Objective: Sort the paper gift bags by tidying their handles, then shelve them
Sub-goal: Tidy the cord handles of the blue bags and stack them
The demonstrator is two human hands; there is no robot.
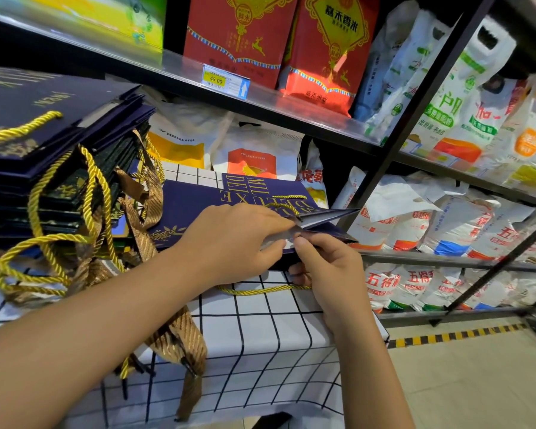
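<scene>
Two bare forearms come in from the near edge, no sleeves showing on either. The left hand point(232, 239) wears no glove, ring or watch. The right hand point(328, 270) is likewise unadorned, its nails short and unpainted.

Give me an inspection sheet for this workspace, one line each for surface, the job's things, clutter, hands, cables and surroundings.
Surface: table under a white grid-check cloth.
Job's things: one navy gift bag lies flat, its mouth toward the shelving; a gold rope handle trails below it. A stack of navy bags sits at left, gold cords and brown ribbon handles hanging loose.
Clutter: nothing seen.
Hands: left hand holds the bag near its mouth; right hand pinches the bag's edge.
Cables: nothing seen.
Surroundings: black shelving with red rice boxes, white sacks, a price tag; striped floor tape.
</scene>
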